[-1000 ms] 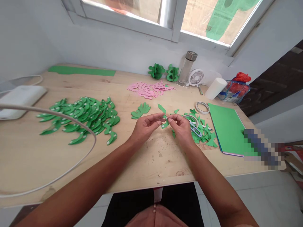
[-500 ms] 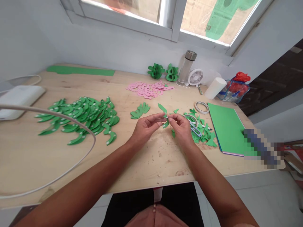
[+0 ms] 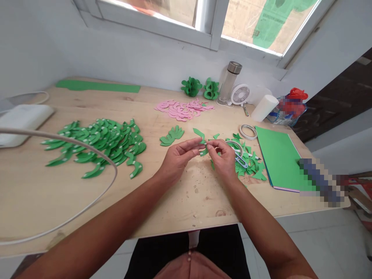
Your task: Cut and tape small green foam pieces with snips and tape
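Observation:
Between my fingertips, over the middle of the table, is a curved green paper cutout (image 3: pixel 198 133) with a small white patch near its lower end. My left hand (image 3: pixel 179 158) pinches it from the left, and my right hand (image 3: pixel 222 158) pinches it from the right; the fingers hide its middle. Beyond my left hand lies a small stack of green cutouts (image 3: pixel 172 136). Beside my right hand are green paper scraps (image 3: pixel 257 168), with a light-blue cutter (image 3: pixel 241 161) and a tape roll (image 3: pixel 235 145) among them.
A large heap of green cutouts with white patches (image 3: pixel 107 139) spreads on the left, behind a looping cable (image 3: pixel 116 170). Pink cutouts (image 3: pixel 180 110) lie at the back. Green sheets (image 3: pixel 280 159) are stacked at right, near another tape roll (image 3: pixel 248 131), a bottle (image 3: pixel 229 83) and a fan (image 3: pixel 240 95).
Both hands stay in nearly the same place, still pinching the green cutout. Its lower end has turned slightly, and my right fingers have shifted a little.

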The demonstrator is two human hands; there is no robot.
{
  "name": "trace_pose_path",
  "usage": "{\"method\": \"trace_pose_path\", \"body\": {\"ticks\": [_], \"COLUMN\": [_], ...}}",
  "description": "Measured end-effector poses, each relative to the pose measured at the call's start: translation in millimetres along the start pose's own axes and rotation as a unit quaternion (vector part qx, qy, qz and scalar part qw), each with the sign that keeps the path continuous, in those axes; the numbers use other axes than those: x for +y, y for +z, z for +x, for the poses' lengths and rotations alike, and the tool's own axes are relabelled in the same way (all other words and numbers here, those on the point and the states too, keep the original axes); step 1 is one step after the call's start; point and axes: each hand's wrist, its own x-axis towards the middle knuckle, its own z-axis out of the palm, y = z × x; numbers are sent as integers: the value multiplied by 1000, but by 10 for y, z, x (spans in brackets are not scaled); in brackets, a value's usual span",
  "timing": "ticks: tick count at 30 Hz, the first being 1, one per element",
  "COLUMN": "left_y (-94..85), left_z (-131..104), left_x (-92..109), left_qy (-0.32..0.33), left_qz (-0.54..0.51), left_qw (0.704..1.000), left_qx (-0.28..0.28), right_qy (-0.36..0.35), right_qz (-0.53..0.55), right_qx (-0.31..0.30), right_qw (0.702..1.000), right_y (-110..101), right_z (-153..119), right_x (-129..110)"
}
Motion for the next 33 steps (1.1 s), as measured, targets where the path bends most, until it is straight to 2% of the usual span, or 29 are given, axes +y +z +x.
{"method": "trace_pose_path", "body": {"ticks": [17,24,33], "left_y": [10,-25,-61], "left_z": [8,25,35], "left_x": [-4,-54,-83], "left_qy": [64,111,134], "left_qz": [69,120,168], "left_qw": [995,986,975], "left_qx": [37,44,56], "right_qy": [-87,-119,-159], "right_qz": [-63,-93,-134], "right_qx": [-29,-28,-29], "right_qw": [994,988,978], "right_y": [25,39,48], "right_z": [-67,-80,-94], "right_x": [-91,-108,-91]}}
